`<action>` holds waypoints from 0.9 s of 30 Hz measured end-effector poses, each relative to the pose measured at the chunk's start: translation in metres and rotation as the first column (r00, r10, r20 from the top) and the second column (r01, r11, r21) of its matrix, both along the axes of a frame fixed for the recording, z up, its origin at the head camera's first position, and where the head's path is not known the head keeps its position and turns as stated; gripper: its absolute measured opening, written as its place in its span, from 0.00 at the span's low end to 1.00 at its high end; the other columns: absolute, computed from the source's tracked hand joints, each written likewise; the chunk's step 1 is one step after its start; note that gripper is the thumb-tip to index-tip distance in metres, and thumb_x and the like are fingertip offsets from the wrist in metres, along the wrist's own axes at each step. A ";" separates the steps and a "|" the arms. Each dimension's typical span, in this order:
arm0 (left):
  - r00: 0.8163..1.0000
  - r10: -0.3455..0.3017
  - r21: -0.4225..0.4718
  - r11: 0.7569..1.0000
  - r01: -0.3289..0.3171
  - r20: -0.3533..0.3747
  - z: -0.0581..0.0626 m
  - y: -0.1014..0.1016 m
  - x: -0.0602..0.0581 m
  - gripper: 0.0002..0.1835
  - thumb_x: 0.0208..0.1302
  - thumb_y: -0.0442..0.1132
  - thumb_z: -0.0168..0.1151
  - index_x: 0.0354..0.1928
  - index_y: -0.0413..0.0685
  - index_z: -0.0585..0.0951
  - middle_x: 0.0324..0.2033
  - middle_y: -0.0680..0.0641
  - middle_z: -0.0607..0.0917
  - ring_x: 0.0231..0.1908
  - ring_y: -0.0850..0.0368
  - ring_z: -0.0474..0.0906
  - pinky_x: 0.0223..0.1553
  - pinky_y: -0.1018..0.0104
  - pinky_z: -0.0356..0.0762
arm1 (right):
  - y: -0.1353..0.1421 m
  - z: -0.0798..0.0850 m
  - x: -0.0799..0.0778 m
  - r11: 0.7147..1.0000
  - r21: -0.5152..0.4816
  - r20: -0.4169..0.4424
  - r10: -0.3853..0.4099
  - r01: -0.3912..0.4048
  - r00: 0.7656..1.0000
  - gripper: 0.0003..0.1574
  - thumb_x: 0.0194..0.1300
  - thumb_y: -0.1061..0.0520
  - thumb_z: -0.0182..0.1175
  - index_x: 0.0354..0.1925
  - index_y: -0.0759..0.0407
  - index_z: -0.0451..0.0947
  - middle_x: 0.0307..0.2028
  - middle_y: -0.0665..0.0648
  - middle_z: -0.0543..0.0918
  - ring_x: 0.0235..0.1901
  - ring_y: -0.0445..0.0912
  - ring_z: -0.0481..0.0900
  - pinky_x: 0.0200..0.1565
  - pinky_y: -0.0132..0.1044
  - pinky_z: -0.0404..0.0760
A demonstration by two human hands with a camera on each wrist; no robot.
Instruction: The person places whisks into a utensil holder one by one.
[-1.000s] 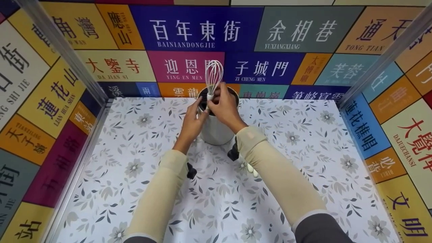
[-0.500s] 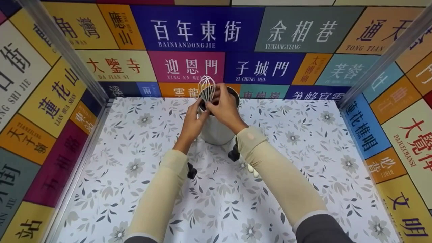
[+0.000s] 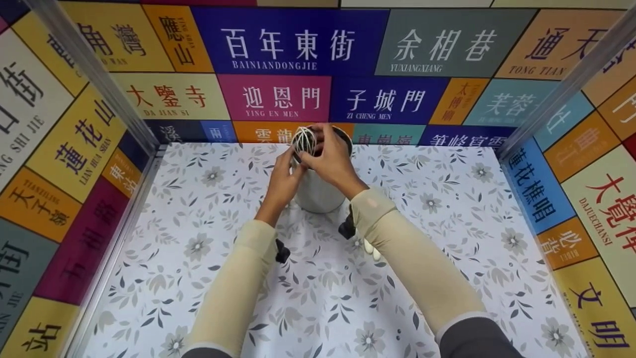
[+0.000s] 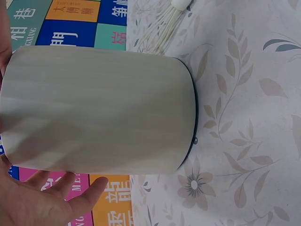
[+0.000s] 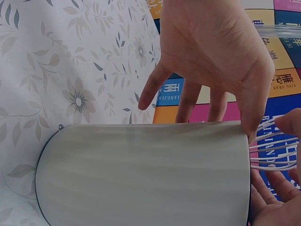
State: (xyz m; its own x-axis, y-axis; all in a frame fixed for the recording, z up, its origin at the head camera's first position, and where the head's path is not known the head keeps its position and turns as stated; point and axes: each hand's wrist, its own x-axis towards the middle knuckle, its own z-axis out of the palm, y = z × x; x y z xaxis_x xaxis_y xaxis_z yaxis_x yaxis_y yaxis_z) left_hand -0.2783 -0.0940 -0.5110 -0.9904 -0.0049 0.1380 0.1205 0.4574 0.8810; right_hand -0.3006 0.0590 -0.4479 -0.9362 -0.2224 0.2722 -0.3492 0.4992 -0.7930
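A pale cylindrical canister (image 3: 320,194) with a dark inside stands upright near the table's back edge. The whisk (image 3: 304,141) sits with its white wire head just above the canister's mouth; its handle is hidden inside. Thumb and fingers of my right hand (image 3: 332,156) curl round the wires at the rim, also seen at the right edge of the right wrist view. My left hand (image 3: 284,179) grips the canister's left upper side, thumb at the rim, other fingers partly behind it. In the left wrist view, that left hand (image 4: 42,200) lies along the canister's wall.
White strands on a short white end (image 4: 164,26) lie on the table right of the canister; their kind is unclear. Pale rounded ends (image 3: 371,249) show beside the right sleeve. The flower-print tablecloth (image 3: 198,278) runs up to walls (image 3: 278,99) printed with signs.
The whisk has gone down into the canister and tilted slightly left, so only its wire head shows. My right hand's fingers now lie at the wires; the left hand has hardly moved.
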 end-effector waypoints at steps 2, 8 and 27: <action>1.000 -0.003 0.009 1.000 0.003 0.003 0.000 0.000 0.000 0.34 0.76 0.47 0.54 0.80 0.53 0.60 0.74 0.40 0.66 0.72 0.45 0.66 0.74 0.49 0.63 | 0.001 0.001 0.001 1.000 0.004 -0.003 -0.004 0.004 1.000 0.41 0.62 0.49 0.71 0.67 0.56 0.67 0.54 0.59 0.81 0.47 0.48 0.83 0.50 0.41 0.83; 1.000 -0.007 0.018 1.000 0.007 0.008 0.000 0.000 0.000 0.34 0.76 0.51 0.54 0.80 0.55 0.60 0.74 0.41 0.65 0.72 0.45 0.65 0.73 0.48 0.63 | 0.006 0.003 0.002 1.000 -0.005 0.001 0.004 -0.004 1.000 0.40 0.62 0.49 0.72 0.67 0.57 0.69 0.54 0.58 0.81 0.47 0.49 0.83 0.51 0.41 0.83; 1.000 -0.002 0.043 0.999 0.001 0.025 -0.002 0.001 0.000 0.33 0.76 0.51 0.55 0.79 0.57 0.62 0.74 0.42 0.65 0.75 0.48 0.62 0.76 0.50 0.59 | 0.060 0.017 0.010 0.974 -0.184 0.052 -0.126 0.134 0.991 0.31 0.63 0.52 0.68 0.61 0.55 0.71 0.55 0.61 0.82 0.48 0.49 0.86 0.46 0.41 0.86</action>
